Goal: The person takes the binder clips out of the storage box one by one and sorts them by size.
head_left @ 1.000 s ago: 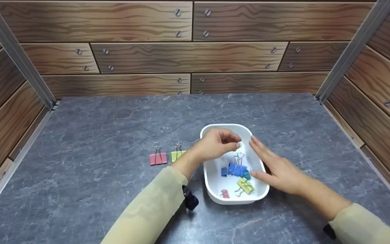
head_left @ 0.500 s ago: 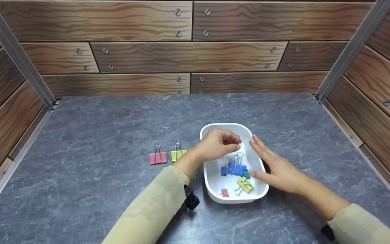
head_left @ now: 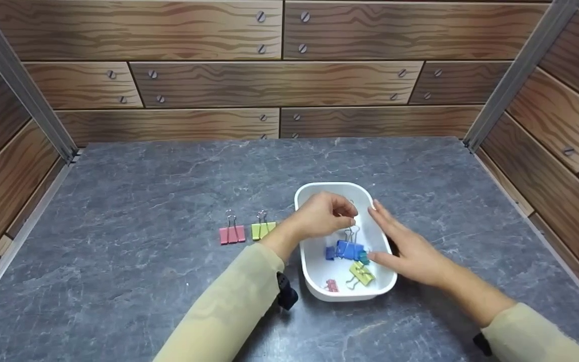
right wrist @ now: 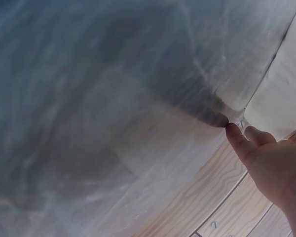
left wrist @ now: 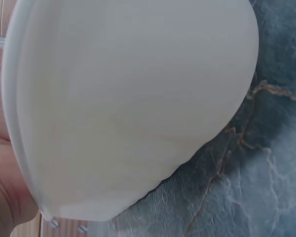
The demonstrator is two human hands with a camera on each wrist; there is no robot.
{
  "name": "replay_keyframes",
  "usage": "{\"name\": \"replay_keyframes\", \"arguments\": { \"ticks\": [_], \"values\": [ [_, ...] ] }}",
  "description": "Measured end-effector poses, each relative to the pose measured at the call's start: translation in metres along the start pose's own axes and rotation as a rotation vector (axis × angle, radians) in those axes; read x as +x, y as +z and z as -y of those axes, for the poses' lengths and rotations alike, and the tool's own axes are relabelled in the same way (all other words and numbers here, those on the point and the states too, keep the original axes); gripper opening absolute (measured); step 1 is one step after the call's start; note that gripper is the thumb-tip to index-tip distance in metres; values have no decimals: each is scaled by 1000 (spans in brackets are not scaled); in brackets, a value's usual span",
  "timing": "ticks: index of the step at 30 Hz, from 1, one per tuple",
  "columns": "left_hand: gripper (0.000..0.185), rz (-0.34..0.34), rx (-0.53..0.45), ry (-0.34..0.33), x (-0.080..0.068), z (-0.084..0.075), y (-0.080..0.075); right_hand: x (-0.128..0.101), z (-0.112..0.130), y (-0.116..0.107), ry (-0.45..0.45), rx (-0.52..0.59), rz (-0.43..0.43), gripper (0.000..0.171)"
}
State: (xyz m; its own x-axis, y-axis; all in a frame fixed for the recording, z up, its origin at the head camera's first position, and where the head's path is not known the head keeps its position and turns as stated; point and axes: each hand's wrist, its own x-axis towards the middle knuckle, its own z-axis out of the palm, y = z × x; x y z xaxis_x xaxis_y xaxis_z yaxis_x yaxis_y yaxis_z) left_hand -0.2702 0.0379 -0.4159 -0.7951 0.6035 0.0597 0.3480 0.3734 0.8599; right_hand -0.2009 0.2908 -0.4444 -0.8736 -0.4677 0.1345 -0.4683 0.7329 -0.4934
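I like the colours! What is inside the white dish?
Inside the white dish lie binder clips: a blue one, a smaller blue one, a teal one, a yellow-green one and a small pink one. The left hand covers the far part.

The left hand (head_left: 322,217) sinks slightly nearer the blue binder clip (head_left: 348,248) in the white tray (head_left: 314,261); its wire handle shows less.

The white tray (head_left: 319,281) stood mid-table with both hands over it: the left hand (head_left: 319,217) blocked its far left side, the right hand (head_left: 410,254) lay along its right rim. Two clips, pink (head_left: 232,234) and yellow-green (head_left: 262,230), sat just left of it. The grey tabletop (head_left: 143,201) lay open elsewhere, hemmed by wooden walls (head_left: 209,80).
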Motion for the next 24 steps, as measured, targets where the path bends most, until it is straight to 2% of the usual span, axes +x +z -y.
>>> {"name": "replay_keyframes", "arguments": {
  "ticks": [6,11,24],
  "values": [
    [17,34,36,-8,5,0,5,-4,-2,0,3,5,-2,90],
    [16,58,64,-40,6,0,8,-4,-3,0,0,1,-1,90],
    [16,49,20,-60,9,3,11,-1,-3,1,-11,-14,-4,90]
  ]
}}
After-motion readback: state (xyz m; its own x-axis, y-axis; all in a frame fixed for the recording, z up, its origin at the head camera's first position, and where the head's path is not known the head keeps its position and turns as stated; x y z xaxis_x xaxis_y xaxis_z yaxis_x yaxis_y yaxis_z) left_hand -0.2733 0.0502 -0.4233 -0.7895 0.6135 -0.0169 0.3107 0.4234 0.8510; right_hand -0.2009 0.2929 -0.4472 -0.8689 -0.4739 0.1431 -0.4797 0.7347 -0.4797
